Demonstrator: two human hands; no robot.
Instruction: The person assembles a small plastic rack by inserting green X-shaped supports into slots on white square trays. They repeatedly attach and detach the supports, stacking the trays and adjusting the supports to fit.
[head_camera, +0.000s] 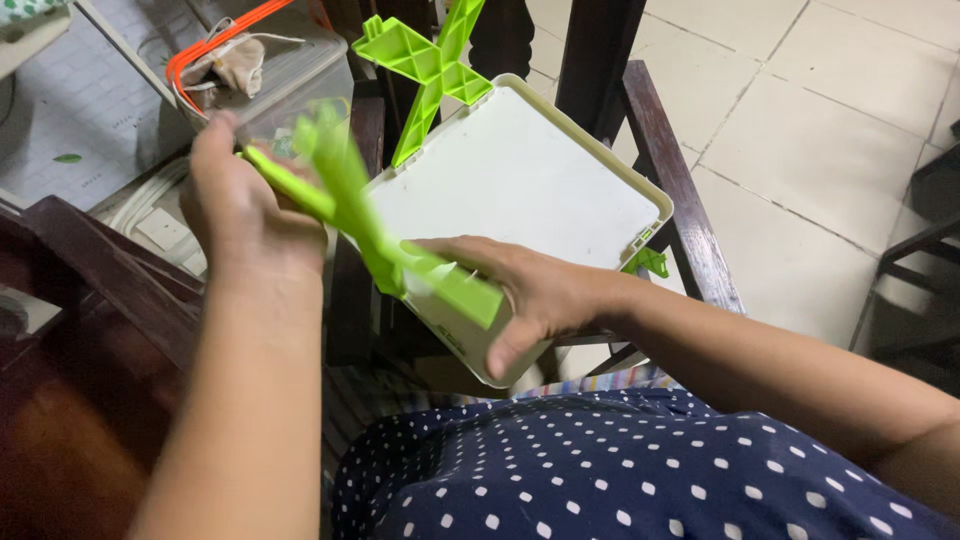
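A tiled floor (820, 120) is seen at upper right; dark wooden chair legs (600, 60) are planted on it, a dark stand (915, 250) at right.

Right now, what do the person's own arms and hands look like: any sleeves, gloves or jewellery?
Both forearms are bare, with no sleeves showing. The left hand and right hand wear no gloves; no rings or watch show. The dark navy fabric garment with white polka dots covers the torso.

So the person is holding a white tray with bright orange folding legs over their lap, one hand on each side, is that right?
Not quite: the folding legs are bright green, not orange, as the head view shows. The rest stands: the left hand and right hand hold the white tray over the lap, one on each side.
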